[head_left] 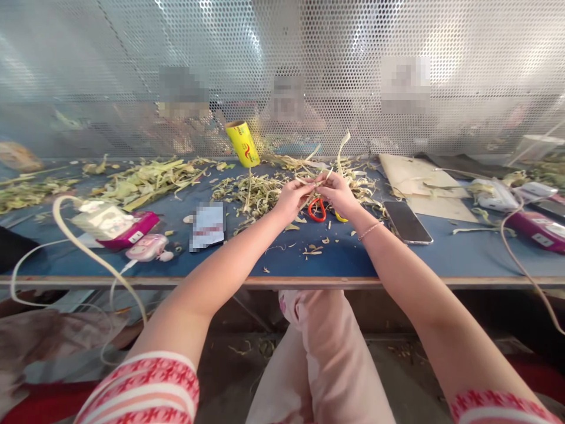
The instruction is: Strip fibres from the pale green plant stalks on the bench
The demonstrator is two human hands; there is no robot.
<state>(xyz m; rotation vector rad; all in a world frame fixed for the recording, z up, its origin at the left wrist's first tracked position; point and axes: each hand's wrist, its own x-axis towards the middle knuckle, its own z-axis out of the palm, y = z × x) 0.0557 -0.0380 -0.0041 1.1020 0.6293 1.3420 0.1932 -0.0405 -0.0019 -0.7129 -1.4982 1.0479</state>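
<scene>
My left hand (293,200) and my right hand (336,192) meet over the table, fingers pinched together on thin strips of dried plant (315,182). Around and behind them spreads a heap of pale green, curled dried strips (260,191). Just below my fingers lies a pair of scissors with a red handle loop (316,210); a yellow loop (341,217) shows partly beside my right hand. Small plant scraps (313,251) are scattered on the blue tabletop nearer to me. Exactly where each strip passes between my fingertips is hard to make out.
A yellow printed tube (242,144) leans on a thin stick behind the heap. A phone (406,222) lies right of my right wrist, beside cardboard (424,179). Another plant heap (148,179), a magenta box (128,228) and cables are leftward. A perforated metal screen (282,59) closes off the back.
</scene>
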